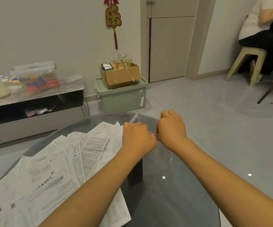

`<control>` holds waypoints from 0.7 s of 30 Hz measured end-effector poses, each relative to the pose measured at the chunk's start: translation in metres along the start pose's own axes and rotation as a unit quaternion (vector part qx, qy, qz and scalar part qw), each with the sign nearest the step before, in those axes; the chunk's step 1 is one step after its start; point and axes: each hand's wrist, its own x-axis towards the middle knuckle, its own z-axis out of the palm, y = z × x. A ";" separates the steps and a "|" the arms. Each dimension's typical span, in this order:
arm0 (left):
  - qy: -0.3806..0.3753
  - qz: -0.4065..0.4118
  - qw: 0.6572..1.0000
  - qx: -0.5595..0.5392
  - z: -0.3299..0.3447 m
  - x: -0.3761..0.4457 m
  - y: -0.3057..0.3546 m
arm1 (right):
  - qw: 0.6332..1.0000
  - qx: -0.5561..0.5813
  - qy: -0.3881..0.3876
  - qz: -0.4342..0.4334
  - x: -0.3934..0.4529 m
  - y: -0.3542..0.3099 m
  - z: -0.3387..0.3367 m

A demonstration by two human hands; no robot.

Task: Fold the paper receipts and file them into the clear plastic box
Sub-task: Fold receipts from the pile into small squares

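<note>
Both fists are curled on the clear plastic box [161, 149], left hand [136, 136] and right hand [171, 128] gripping its rim at the far side of the glass table [173, 194]. The box is see-through, barely visible, long axis running near-right to far-left; paper receipts [63, 169] lie unfolded, fanned out to its left

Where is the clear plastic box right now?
In the head view, the clear plastic box sits on the glass table's far side, right of the paper receipts, gripped by both hands.

Soft indoor light (edges warped).
</note>
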 end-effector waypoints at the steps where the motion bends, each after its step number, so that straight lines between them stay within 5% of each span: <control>1: 0.004 -0.002 1.000 -0.026 0.002 -0.001 -0.003 | 1.000 0.001 0.003 0.007 0.000 -0.001 0.000; 8: 0.001 0.023 0.988 -0.155 0.009 0.003 -0.012 | 0.995 -0.050 -0.056 0.064 0.006 0.005 -0.010; 14: -0.024 0.059 0.994 -0.088 0.005 0.005 -0.010 | 0.988 -0.131 -0.080 0.034 0.011 0.004 -0.010; 21: -0.171 0.109 0.979 -0.018 -0.012 0.021 -0.005 | 0.989 -0.108 -0.100 0.030 0.014 0.006 -0.007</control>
